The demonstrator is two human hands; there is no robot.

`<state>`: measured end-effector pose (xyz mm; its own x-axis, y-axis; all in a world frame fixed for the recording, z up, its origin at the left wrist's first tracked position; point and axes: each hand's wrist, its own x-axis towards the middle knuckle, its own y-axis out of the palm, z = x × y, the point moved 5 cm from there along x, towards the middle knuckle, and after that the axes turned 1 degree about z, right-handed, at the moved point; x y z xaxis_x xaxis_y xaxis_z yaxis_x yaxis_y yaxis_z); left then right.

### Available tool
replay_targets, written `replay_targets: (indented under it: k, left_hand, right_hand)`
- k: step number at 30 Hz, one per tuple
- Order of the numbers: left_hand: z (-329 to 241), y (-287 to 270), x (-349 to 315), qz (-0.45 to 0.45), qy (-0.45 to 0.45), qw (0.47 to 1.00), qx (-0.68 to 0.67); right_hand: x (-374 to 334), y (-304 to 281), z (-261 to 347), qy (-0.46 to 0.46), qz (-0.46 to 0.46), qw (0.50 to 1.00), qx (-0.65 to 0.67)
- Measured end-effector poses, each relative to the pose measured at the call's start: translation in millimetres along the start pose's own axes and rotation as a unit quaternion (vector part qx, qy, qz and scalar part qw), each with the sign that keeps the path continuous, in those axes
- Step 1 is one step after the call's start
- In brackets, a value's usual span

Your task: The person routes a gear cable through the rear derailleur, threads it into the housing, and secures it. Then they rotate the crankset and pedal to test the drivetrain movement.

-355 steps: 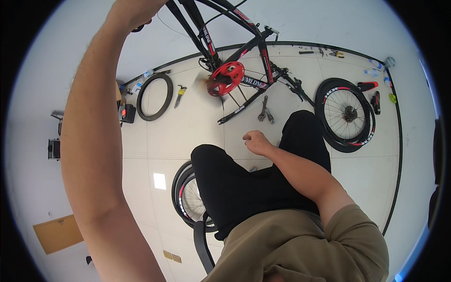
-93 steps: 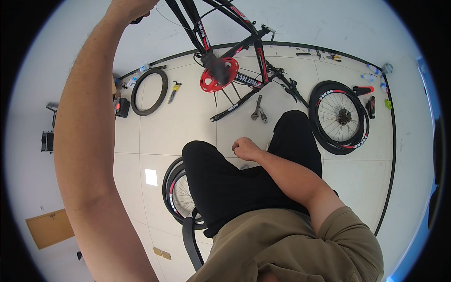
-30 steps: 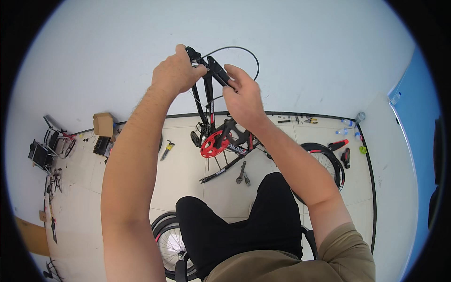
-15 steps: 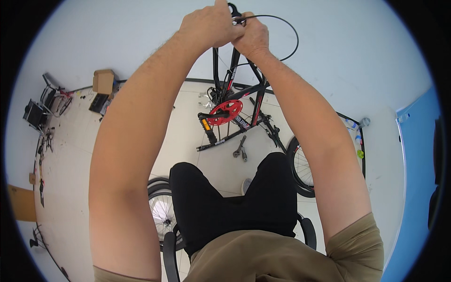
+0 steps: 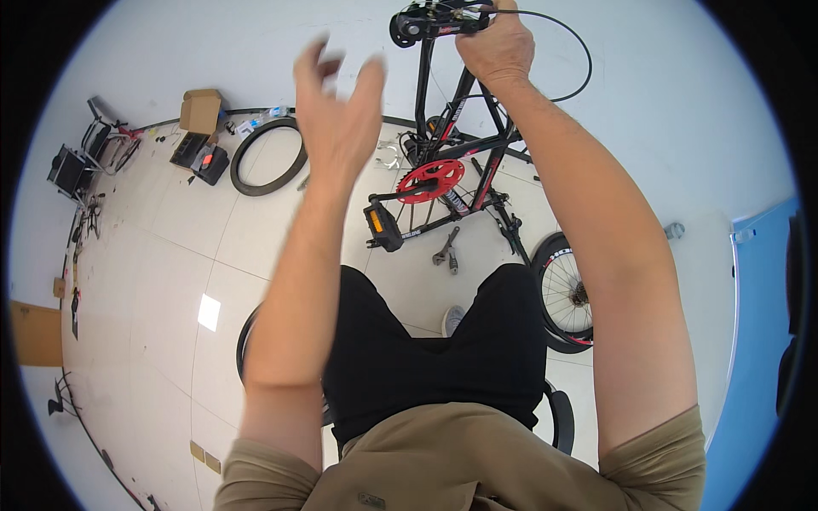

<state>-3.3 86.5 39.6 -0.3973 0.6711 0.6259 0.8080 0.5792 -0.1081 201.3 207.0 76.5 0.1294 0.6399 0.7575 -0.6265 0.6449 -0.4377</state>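
Observation:
A black bicycle frame (image 5: 488,175) stands on end in front of me, with a red chainring (image 5: 433,181) and a black pedal with an orange reflector (image 5: 382,226) low on it. At its top is a rear derailleur (image 5: 426,24), from which a black cable (image 5: 588,64) loops out to the right. My right hand (image 5: 501,53) is closed round the top of the frame beside the derailleur; its fingertips are partly hidden. To the left, my left hand (image 5: 341,119) hangs in the air, empty, its fingers apart and slightly blurred.
Hand tools (image 5: 447,251) lie on the floor below the frame, near a black fork-like part (image 5: 509,223). A wheel (image 5: 567,294) is by my right knee. Farther left are a loose tyre (image 5: 268,157), an open cardboard box (image 5: 200,111) and a black case (image 5: 189,150).
My left hand has come away from the top of the frame, moving left and down, and its fingers have spread. My right hand stays there. The view has shifted, showing the derailleur and tyre.

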Motion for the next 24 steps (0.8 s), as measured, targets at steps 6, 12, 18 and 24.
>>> replay_targets:
  k: [6, 12, 18, 24]
  left_hand:
    - [118, 2, -176, 0.014, -0.303, 0.953, 0.015]
    - [156, -1, -224, -0.047, -0.360, 0.923, -0.128]
    - [205, -2, -275, -0.019, -0.570, 0.809, -0.139]
    - [243, 27, -314, 0.058, -0.695, 0.693, -0.183]
  right_hand:
    - [2, 1, -4, -0.039, -0.034, 0.999, 0.001]
    - [7, 16, -20, -0.048, -0.046, 0.997, -0.041]
    - [14, 17, -25, -0.074, -0.068, 0.993, -0.064]
    - [11, 13, -21, -0.048, -0.048, 0.997, -0.048]
